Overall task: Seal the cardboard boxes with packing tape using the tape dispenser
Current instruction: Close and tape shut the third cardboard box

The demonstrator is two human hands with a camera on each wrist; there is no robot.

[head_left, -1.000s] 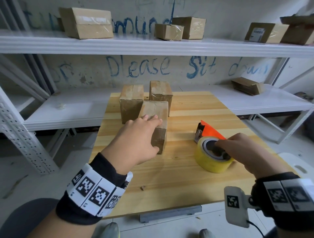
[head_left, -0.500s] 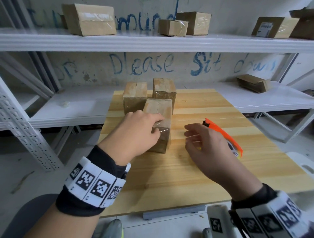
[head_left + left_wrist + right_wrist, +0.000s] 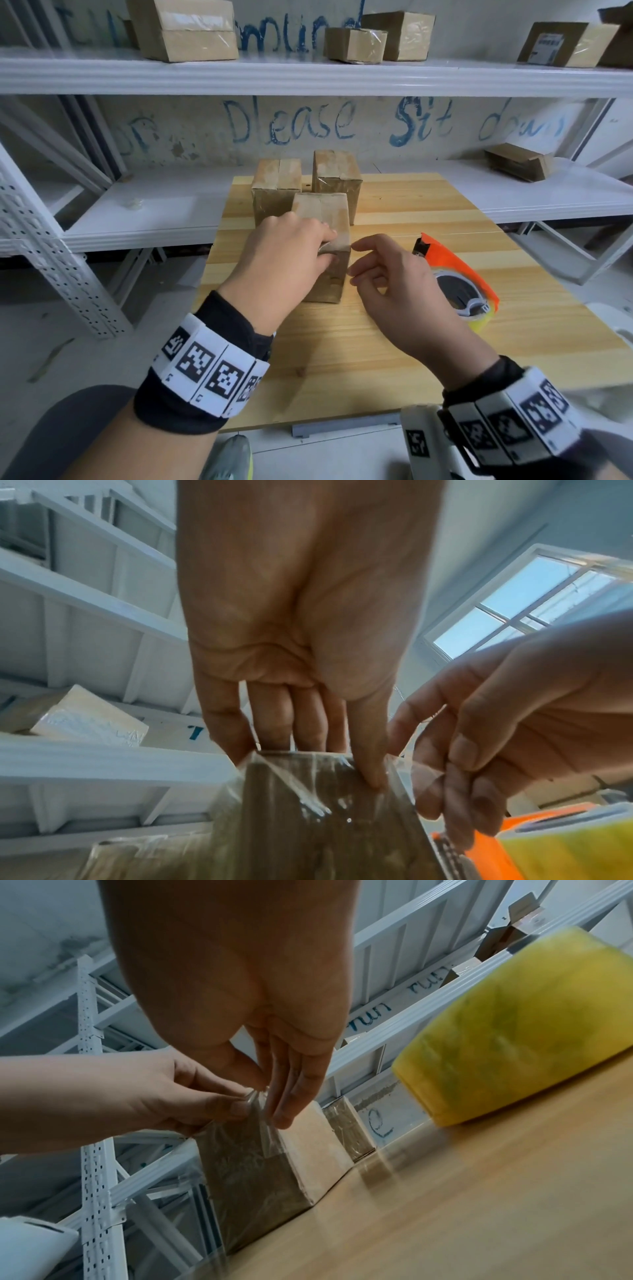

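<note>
Box (image 3: 322,219) tape could wrinkle: left hand (image 3: 284,253) pinches its top corner, right hand (image 3: 387,274), fingers loosely spread, reaches the loose film.

left hand (image 3: 289,255) covers near box (image 3: 322,219) front-top edge, fingertip contact unseen. Right hand (image 3: 397,291) hides part of tape dispenser (image 3: 455,277) beside that box. Yellow tape roll (image 3: 514,1026) blurred in right-wrist view.
</note>
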